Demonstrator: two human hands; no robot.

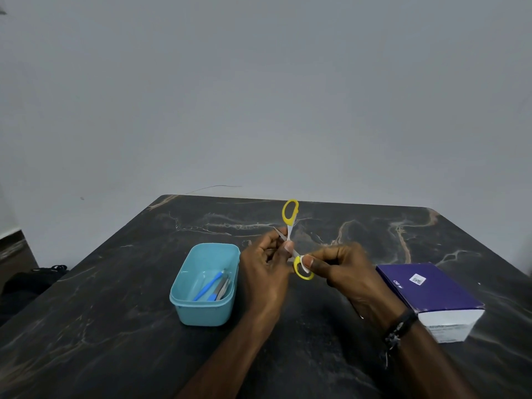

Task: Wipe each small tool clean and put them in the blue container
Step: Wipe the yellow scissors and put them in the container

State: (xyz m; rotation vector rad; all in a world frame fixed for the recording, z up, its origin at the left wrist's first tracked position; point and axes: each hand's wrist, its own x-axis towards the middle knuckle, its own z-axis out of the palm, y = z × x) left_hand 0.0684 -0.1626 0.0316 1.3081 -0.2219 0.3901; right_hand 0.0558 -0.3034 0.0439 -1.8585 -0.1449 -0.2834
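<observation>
Left hand (pixel 263 272) pinching blades of yellow-handled scissors (pixel 292 240), right hand (pixel 342 272) pinching the near handle loop; held open above table (pixel 115 326), just right of blue container (pixel 201 312). No wipe discernible. Wipe each blade pivot to tip, close, then lay beside tools inside.

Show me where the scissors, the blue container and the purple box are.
scissors (pixel 290 212): head view, on the upper yellow handle loop.
blue container (pixel 205 311): head view, on its near outer wall.
purple box (pixel 431 289): head view, on its purple top face.
</observation>
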